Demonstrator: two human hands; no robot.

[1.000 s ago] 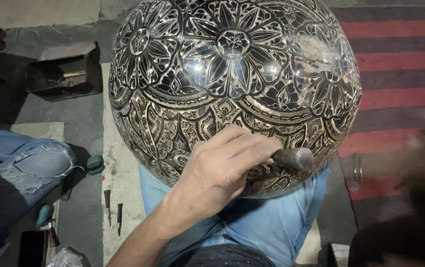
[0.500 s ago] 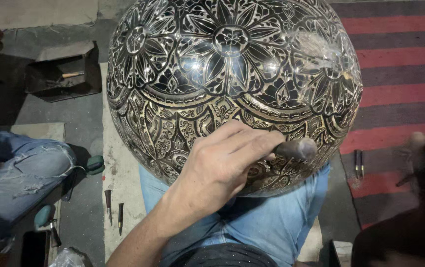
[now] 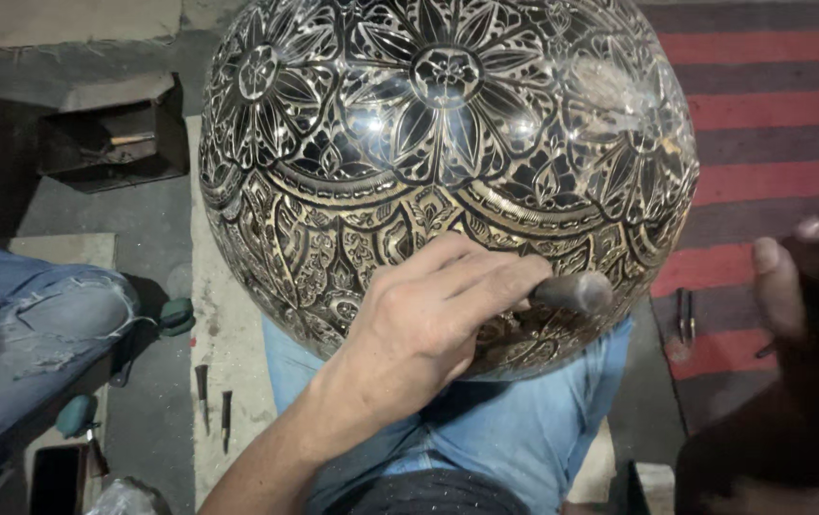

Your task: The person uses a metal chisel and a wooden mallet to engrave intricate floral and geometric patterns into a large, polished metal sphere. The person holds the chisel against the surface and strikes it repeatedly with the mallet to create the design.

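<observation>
L hand [image 3: 429, 324] staying clenched on chisel [image 3: 572, 291] vs engraved bowl [image 3: 448, 143]; R hand [image 3: 791, 286] w/ dark blurry object swinging closer, grip unclear; strike looking imminent.

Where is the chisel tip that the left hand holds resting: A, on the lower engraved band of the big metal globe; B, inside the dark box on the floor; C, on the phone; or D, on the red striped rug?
A: the left hand pinches the chisel against the globe, on its lower patterned band.
</observation>
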